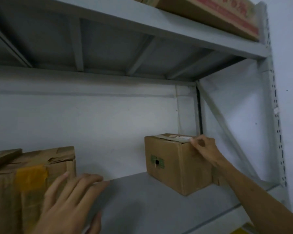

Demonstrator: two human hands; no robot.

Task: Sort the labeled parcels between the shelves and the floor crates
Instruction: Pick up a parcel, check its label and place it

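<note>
Nearest the camera, the left hand [69,200] hovers with fingers spread wide and straight, holding nothing, just in front of the grey metal shelf board [142,208]; its fingertips reach to the board's near left part. Beside that hand, on the left end of the board, stands a large worn brown cardboard box [24,183] with crumpled flaps and a patch of yellow-orange tape on its front.

Farther back on the same board, toward its right rear corner, sits the small brown cardboard parcel [172,164], upright, with a green sticker and a dark hole on its left face. A white paper label [176,137] lies on its top. The right hand [204,150] reaches over the board's right side and rests at the parcel's top right edge, fingers curled and pinching the label's end.

Above the board, the upper grey shelf [142,22] carries a flat cardboard box with red print [218,12].
</note>
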